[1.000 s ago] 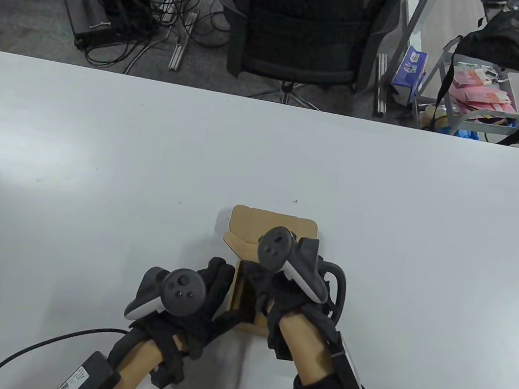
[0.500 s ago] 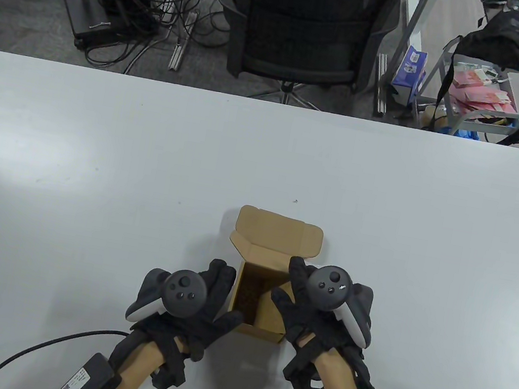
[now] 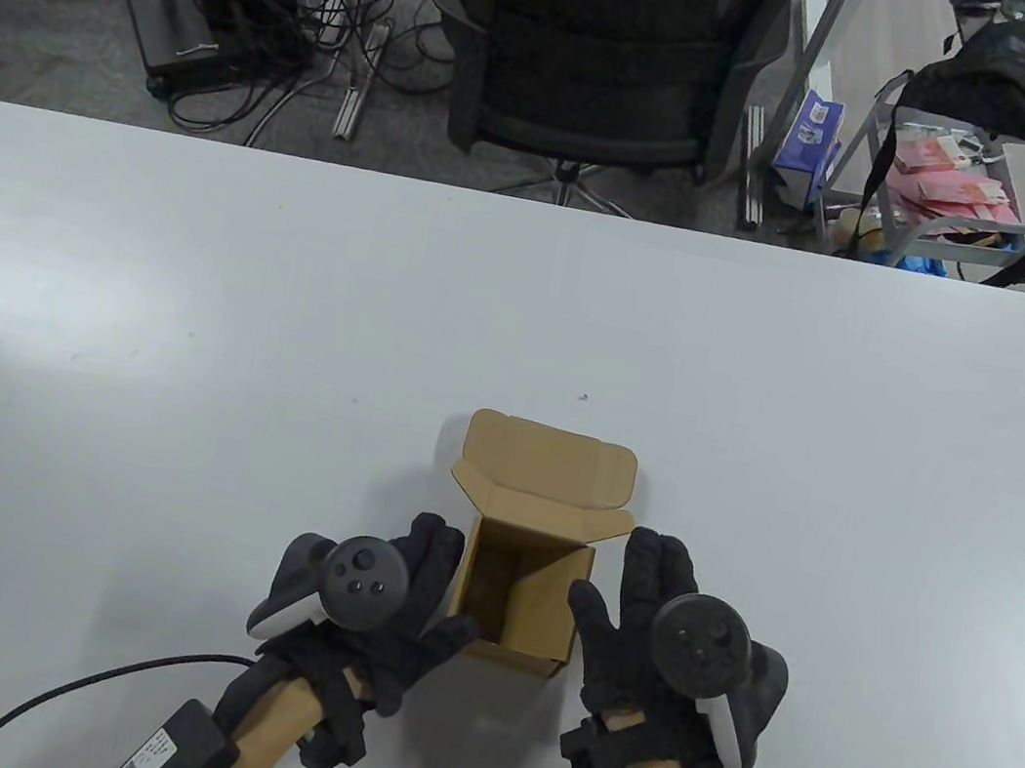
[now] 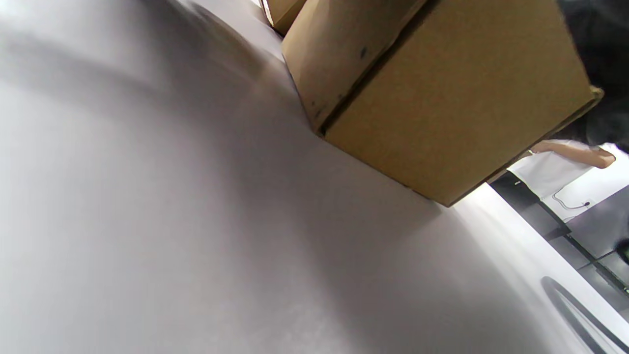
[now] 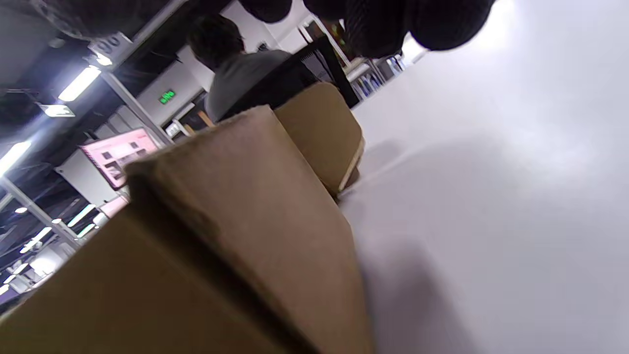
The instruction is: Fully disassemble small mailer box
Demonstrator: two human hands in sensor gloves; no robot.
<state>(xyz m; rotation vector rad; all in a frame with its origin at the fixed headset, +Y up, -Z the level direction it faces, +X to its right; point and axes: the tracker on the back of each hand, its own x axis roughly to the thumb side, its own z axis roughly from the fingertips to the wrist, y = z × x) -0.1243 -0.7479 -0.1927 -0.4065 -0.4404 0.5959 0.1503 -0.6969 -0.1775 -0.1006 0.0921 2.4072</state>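
Now, box: the small mailer box (image 3: 523, 594) stands near 6 o'clock on the table (image 3: 191, 298), lid flap (image 3: 549, 460) open toward 12.
Right hand (image 3: 643, 625): has drawn out of the box, fingers spread, beside its 3 o'clock wall.
Left hand (image 3: 404, 603): unmoved, fingers spread against the 9 o'clock wall.
Meaning: lid opened; walls still to unfold.

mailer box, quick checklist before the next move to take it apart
1. Lid open: ok, the mailer box has its lid folded back.
2. Box empty: ok as far as the table view shows inside.
3. Left hand bracing the box: ok, it rests against the left wall.
4. Right hand on the box: cannot tell, its fingers are spread beside the right wall.
5. Box flat on the table: ok.
6. Side walls unfolded: not ok, all upright.
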